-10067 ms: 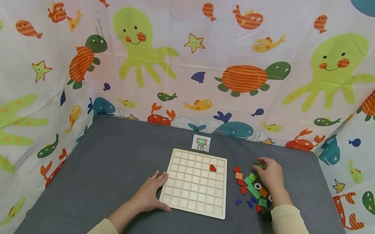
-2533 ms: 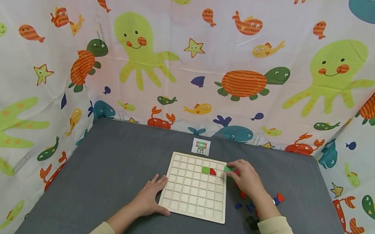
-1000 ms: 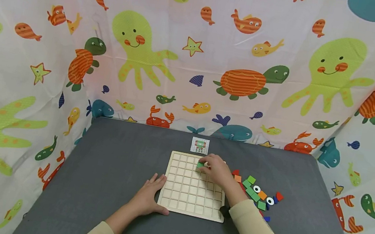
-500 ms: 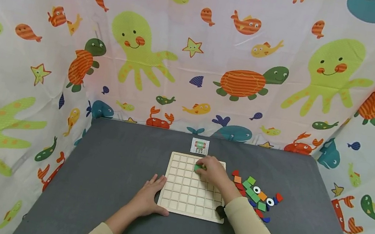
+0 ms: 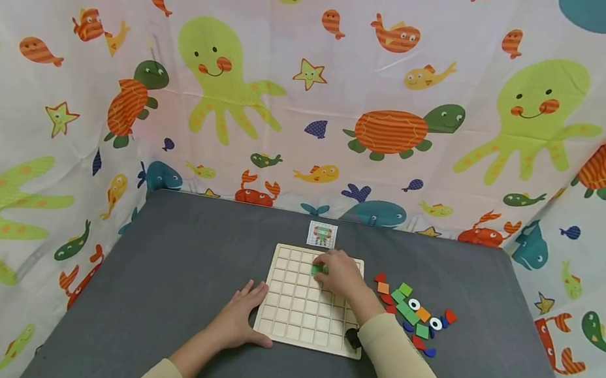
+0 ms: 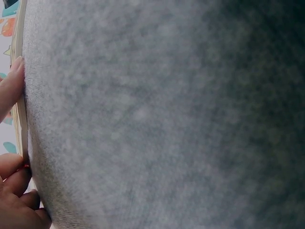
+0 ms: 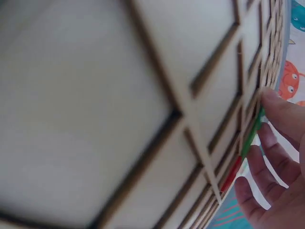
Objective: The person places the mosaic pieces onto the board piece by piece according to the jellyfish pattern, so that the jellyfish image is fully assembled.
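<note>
Fingers (image 7: pixel 283 112) of right hand (image 5: pixel 343 276): bent, thumb and fingertips close together, pinching a green tile (image 5: pixel 316 270).
Green tile: between those fingertips, on the far part of the wooden grid board (image 5: pixel 296 317); a red piece (image 7: pixel 231 174) sits beside green in the right wrist view.
Left hand (image 5: pixel 238 314): fingers spread, touching the board's left edge, thumb at its near edge.
Right forearm (image 5: pixel 411 371): reaching in from lower right, back of the hand upward.
Loose coloured pieces (image 5: pixel 422 331): on the grey counter (image 5: pixel 194 277), right of the board.
</note>
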The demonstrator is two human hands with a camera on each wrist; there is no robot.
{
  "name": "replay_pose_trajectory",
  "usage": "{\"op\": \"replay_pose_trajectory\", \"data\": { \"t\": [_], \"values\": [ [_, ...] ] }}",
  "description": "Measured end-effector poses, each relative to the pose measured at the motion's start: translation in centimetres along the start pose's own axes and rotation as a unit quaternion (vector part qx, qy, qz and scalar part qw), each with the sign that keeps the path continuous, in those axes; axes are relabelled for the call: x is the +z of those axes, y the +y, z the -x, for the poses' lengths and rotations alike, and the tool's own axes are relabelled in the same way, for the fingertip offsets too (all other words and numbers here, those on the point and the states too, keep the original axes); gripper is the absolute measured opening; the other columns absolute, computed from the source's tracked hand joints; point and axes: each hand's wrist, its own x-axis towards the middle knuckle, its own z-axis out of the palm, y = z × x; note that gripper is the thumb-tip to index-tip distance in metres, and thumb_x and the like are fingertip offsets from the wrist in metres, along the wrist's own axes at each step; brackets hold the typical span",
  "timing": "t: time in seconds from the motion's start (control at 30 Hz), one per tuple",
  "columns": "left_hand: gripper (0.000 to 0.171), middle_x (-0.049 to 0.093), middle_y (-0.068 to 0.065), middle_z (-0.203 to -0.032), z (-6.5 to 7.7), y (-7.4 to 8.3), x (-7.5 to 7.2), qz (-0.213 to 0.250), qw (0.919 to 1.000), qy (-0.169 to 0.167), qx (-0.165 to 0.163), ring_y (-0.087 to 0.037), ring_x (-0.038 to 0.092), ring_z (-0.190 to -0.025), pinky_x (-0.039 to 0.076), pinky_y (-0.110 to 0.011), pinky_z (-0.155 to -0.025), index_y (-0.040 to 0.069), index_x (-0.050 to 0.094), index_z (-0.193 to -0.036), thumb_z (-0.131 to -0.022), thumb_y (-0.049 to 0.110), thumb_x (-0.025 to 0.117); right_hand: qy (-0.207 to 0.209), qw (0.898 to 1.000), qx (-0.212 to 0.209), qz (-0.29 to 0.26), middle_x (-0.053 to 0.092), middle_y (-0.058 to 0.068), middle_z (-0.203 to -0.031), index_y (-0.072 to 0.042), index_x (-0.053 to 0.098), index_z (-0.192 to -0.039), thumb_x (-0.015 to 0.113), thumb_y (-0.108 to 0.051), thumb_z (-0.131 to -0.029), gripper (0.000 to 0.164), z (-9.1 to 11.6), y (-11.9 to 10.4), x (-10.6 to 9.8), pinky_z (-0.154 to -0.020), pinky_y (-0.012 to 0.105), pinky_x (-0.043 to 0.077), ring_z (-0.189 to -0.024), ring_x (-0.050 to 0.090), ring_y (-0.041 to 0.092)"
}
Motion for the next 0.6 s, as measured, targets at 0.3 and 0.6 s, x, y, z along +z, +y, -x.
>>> {"op": "replay_pose_trajectory", "data": {
  "t": [0.3,0.6],
  "values": [
    [0.122,0.025,-0.011,-0.166,0.0,0.1,-0.1,0.000,1.0000,-0.005,-0.002,-0.034,0.011,-0.157,0.015,-0.057,-0.125,0.006,0.028,-0.159,-0.065,0.047,0.094,0.009,0.999,0.005,-0.052,0.069,0.007,-0.120,-0.012,0.073,-0.123,0.077,-0.018,-0.091,0.033,1.5,-0.3,-1.7,-0.101,0.054,0.050,-0.115,0.062,0.030],
    [0.123,0.026,-0.011,-0.166,0.1,0.0,-0.1,-0.001,1.0000,-0.003,0.003,-0.035,0.011,-0.157,0.015,-0.058,-0.125,0.005,0.028,-0.159,-0.064,0.046,0.094,0.058,0.996,-0.004,-0.066,0.070,0.008,-0.115,-0.009,0.073,-0.122,0.076,-0.018,-0.091,0.032,4.4,0.7,-2.7,-0.088,0.047,0.056,-0.106,0.066,0.030]
  ]
}}
